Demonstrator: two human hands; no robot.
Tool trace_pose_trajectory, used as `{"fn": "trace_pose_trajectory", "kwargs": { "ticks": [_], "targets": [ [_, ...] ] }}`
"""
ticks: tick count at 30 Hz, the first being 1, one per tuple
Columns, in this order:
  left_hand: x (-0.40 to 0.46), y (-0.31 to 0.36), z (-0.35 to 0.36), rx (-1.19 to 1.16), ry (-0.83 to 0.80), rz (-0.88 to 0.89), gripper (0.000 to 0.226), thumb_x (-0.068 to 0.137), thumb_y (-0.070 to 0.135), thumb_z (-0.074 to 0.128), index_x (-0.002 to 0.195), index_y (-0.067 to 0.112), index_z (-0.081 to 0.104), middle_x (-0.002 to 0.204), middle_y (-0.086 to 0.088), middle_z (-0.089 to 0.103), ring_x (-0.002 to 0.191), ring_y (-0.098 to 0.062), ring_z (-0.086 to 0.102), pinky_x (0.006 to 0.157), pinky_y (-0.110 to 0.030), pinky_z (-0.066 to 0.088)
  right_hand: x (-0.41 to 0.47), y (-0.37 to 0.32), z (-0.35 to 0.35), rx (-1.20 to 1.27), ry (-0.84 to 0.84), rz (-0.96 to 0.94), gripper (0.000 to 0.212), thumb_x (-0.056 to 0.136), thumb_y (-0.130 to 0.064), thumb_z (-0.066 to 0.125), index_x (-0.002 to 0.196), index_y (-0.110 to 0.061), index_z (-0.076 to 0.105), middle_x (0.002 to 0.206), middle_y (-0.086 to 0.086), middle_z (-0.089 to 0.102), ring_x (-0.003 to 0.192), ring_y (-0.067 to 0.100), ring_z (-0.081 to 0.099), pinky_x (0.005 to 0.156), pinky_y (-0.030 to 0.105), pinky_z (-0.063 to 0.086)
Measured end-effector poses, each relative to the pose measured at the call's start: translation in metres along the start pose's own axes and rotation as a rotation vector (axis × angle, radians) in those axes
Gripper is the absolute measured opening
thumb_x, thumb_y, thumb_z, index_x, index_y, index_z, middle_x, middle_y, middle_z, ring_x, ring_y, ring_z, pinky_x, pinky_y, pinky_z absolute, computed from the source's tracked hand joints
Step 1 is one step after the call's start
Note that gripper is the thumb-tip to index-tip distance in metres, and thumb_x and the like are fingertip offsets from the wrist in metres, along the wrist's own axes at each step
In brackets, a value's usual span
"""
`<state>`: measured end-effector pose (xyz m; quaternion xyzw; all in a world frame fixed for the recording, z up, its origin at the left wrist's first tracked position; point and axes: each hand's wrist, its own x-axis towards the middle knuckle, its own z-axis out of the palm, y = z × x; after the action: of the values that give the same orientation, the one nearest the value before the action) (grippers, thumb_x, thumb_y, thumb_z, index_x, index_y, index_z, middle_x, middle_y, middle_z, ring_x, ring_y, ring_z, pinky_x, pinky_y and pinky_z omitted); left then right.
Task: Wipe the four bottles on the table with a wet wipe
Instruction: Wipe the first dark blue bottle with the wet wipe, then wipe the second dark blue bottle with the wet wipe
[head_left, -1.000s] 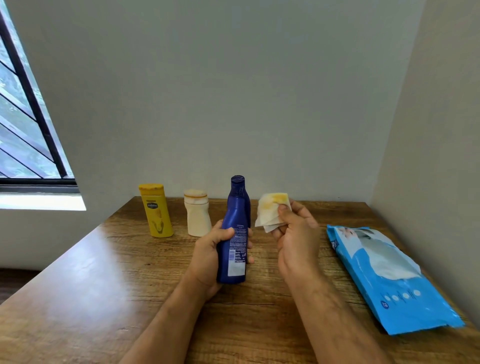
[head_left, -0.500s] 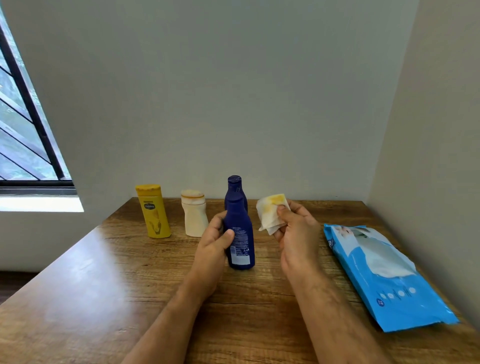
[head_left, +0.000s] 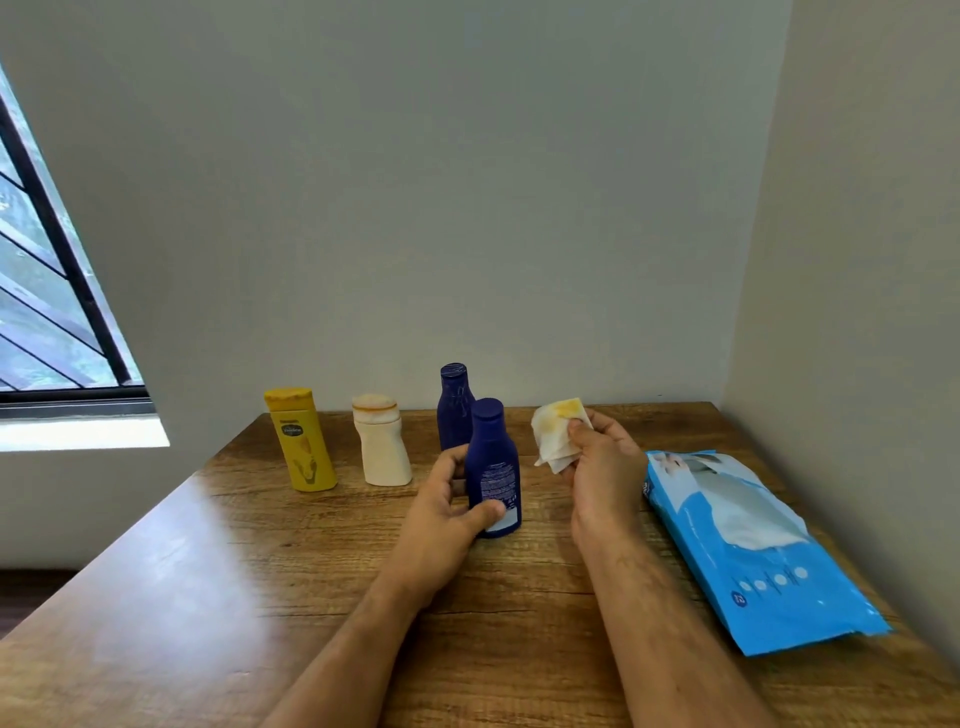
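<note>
Left hand (head_left: 441, 519): gripping the near dark-blue plastic bottle (head_left: 492, 467), standing mid-table.
Right hand (head_left: 602, 467): pinching the stained white wet wipe (head_left: 558, 431).
Progress: unclear; the wipe's stains are suggesting some wiping done.

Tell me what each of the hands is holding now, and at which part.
The left hand grips the nearer dark blue bottle around its lower body. The right hand pinches the stained wet wipe at its right edge.

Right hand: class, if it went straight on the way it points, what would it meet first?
The right hand, holding the wipe, points toward the far wall. Only bare table shows ahead, so probably the wall; depth is unclear.
</note>
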<state>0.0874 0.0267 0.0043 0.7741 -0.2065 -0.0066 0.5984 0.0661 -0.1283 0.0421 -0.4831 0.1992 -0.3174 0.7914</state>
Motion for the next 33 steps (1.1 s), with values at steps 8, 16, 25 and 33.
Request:
{"fn": "trace_pose_trajectory", "kwargs": {
  "ticks": [8, 16, 25, 33],
  "targets": [
    [0.011, 0.001, 0.022, 0.164, 0.029, -0.029, 0.042, 0.094, 0.019, 0.069, 0.13, 0.031, 0.052, 0.115, 0.019, 0.065, 0.102, 0.008, 0.061, 0.084, -0.012, 0.049, 0.006, -0.005, -0.009, 0.043, 0.099, 0.013, 0.018, 0.096, -0.014, 0.061, 0.09, -0.031, 0.065, 0.095, -0.008, 0.066, 0.095, 0.012, 0.063, 0.07, 0.023, 0.051],
    [0.046, 0.002, 0.054, 0.23, 0.018, -0.007, 0.034, 0.098, 0.017, 0.062, 0.129, 0.024, 0.053, 0.117, 0.012, 0.065, 0.104, -0.001, 0.061, 0.099, -0.027, 0.05, 0.009, -0.007, -0.013, 0.057, 0.234, -0.063, 0.018, 0.096, -0.016, 0.06, 0.089, -0.033, 0.063, 0.098, -0.007, 0.066, 0.089, 0.008, 0.061, 0.061, 0.015, 0.045],
    [0.079, -0.002, 0.074, 0.294, -0.029, -0.02, 0.041, 0.098, 0.025, 0.061, 0.138, 0.025, 0.049, 0.13, 0.005, 0.064, 0.118, -0.013, 0.059, 0.108, -0.044, 0.046, 0.014, -0.001, -0.014, 0.008, 0.249, -0.067, 0.013, 0.097, -0.018, 0.058, 0.098, -0.03, 0.063, 0.094, -0.012, 0.061, 0.085, 0.004, 0.059, 0.05, 0.007, 0.041],
    [0.081, -0.004, 0.075, 0.27, -0.06, -0.043, 0.052, 0.094, 0.021, 0.068, 0.141, 0.023, 0.044, 0.131, 0.006, 0.063, 0.117, -0.01, 0.06, 0.107, -0.041, 0.047, 0.014, 0.001, -0.013, -0.045, 0.287, -0.085, 0.011, 0.098, -0.021, 0.057, 0.103, -0.029, 0.064, 0.102, -0.008, 0.063, 0.085, 0.006, 0.059, 0.054, 0.01, 0.043]
  ]
}}
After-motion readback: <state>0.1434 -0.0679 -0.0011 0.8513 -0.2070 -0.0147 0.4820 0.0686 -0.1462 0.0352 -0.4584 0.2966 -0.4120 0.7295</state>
